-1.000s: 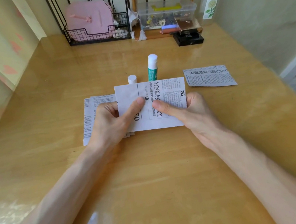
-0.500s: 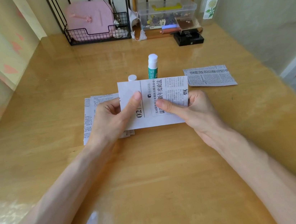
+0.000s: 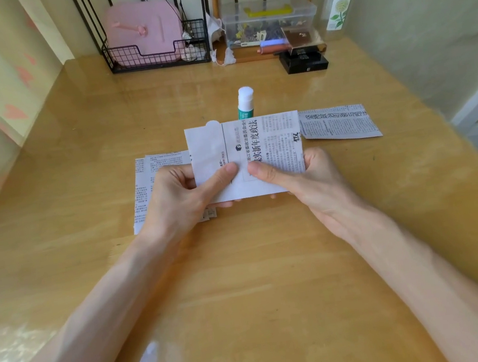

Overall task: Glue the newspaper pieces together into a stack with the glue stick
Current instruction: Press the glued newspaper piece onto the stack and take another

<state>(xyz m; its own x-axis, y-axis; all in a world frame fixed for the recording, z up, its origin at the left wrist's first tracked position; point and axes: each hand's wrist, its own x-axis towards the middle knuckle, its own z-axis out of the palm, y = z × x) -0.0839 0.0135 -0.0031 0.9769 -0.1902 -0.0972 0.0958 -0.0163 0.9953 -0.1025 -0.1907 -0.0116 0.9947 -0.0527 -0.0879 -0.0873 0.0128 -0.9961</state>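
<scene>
While you pinched the newspaper piece (image 3: 269, 146) between thumb and fingers of both your left hand (image 3: 178, 199) and your right hand (image 3: 304, 178), it hung just above the table (image 3: 259, 275), in front of the upright glue stick (image 3: 245, 104); a loose pile of pieces (image 3: 146, 190) lay beneath your left hand; a single piece (image 3: 339, 123) lay apart on the right; I judged the gluing partway, several pieces left; whether the held piece was layered, I could not tell.

The held newspaper piece (image 3: 260, 147) bears a Chinese headline reading 新年度政法; other print is illegible.
</scene>
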